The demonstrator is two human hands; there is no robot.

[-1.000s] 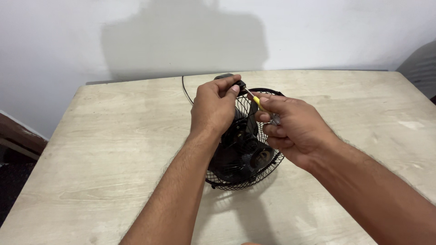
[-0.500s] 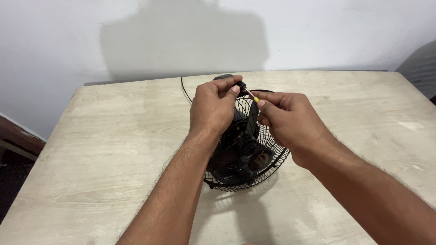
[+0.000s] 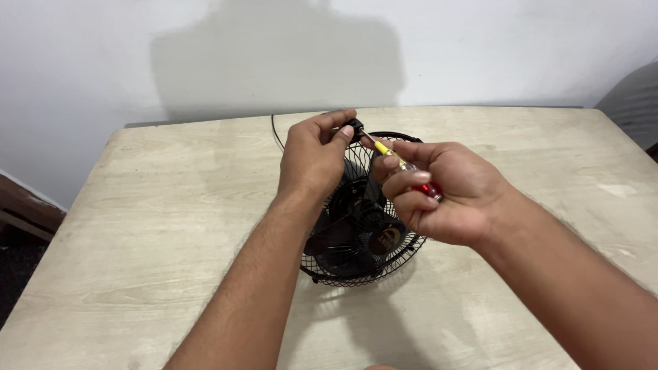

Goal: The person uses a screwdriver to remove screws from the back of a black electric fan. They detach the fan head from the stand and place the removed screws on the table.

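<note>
On the pale wooden table [image 3: 171,205], mid-surface: one small black fan [image 3: 363,233] with wire grille, tipped on its side, a black cord [image 3: 275,133] trailing off its far edge toward the wall. Left hand [image 3: 312,164] — fingers pressed together, pinching a small black fitting [image 3: 354,126] at the top rim of the grille; right hand [image 3: 439,192] — curled shut around a screwdriver [image 3: 401,164] with yellow collar and red handle, its tip touching that fitting. Judged best practice: keep the shaft in line with the fastener, press lightly inward while turning, and hold the rim firm so the grille cannot rock.
</note>
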